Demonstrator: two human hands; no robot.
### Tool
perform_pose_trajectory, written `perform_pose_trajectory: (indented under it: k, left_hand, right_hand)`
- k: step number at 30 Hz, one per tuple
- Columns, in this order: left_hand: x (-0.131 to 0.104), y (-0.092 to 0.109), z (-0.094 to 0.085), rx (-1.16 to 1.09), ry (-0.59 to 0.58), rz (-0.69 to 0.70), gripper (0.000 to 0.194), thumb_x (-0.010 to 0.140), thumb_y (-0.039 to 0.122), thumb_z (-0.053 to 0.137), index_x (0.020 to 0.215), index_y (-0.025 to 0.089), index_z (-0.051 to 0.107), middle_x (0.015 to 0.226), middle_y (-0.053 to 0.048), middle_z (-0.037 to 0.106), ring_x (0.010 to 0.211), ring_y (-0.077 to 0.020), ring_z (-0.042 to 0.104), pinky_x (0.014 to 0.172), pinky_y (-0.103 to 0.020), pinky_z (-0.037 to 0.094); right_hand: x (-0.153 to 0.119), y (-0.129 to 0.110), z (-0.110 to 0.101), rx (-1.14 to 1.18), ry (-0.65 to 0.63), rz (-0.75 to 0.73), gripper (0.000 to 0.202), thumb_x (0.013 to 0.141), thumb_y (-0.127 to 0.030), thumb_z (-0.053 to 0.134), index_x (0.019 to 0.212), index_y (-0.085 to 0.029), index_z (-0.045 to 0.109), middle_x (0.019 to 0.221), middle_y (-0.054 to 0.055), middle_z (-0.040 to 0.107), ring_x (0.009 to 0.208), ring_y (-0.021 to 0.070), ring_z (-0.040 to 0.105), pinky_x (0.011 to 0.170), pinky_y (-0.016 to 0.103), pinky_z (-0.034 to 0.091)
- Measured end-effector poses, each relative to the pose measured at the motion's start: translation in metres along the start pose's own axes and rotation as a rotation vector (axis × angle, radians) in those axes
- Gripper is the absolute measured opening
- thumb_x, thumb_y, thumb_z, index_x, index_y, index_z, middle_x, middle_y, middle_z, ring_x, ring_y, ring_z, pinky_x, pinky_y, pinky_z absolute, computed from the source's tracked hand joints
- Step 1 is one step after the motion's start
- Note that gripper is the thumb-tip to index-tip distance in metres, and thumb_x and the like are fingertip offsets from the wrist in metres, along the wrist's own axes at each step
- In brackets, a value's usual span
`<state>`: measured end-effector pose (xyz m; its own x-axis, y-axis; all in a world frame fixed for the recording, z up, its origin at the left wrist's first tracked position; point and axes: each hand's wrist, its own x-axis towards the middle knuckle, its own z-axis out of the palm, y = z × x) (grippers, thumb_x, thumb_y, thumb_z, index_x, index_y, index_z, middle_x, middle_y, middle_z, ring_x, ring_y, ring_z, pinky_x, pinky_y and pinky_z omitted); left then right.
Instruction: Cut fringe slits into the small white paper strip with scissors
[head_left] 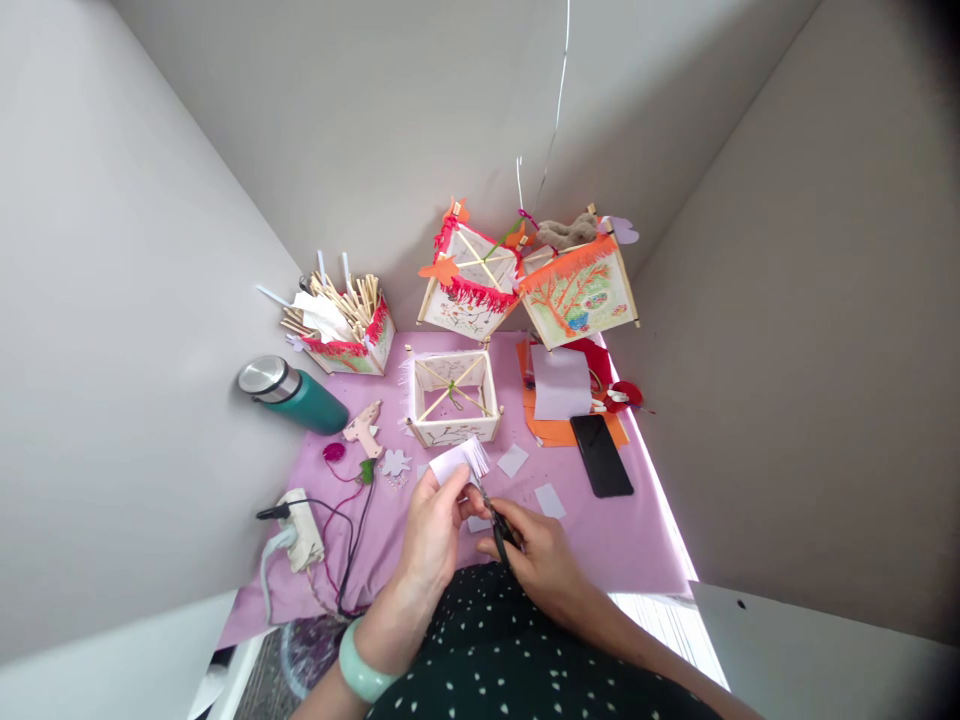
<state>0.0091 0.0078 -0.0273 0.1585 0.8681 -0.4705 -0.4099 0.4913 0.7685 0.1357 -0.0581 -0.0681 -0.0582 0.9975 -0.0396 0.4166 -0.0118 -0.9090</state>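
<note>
My left hand [437, 525] pinches a folded strip of pale lilac paper [452, 460], whose right end is cut into a fringe of thin slits. In my right hand [544, 555] is a pair of black-handled scissors [501, 535], its blades pointing up at the paper's fringed edge. Just beyond my hands stands a square lantern frame [454, 432] with white drawn-on panels, crossed sticks on top and lilac fringe along its left side. Small pale paper pieces [513, 460] lie on the cloth around my hands.
Two decorated lanterns [577, 295] stand at the back. Left are a stick-filled box [349, 350], a teal bottle [307, 398], a pink glue gun [365, 428] and a power strip [304, 535] with cords. A phone [602, 457] lies right, below coloured paper sheets [561, 385]. Grey walls enclose the table.
</note>
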Motion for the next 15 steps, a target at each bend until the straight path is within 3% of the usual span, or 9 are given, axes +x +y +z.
perform_pose_trajectory:
  k: [15]
  left_hand:
    - [0.0021,-0.0005,-0.0003,0.018,0.003,0.012,0.026,0.076,0.031,0.07,0.091,0.013,0.059,0.054,0.003,0.057,0.052,-0.0119,0.054,0.056,-0.026,0.047]
  right_hand:
    - [0.0005,0.0075,0.0042,-0.01,0.015,0.019,0.027,0.087,-0.035,0.061,0.104,-0.017,0.068,0.069,-0.001,0.059,0.059,0.0116,0.047,0.059,0.021,0.037]
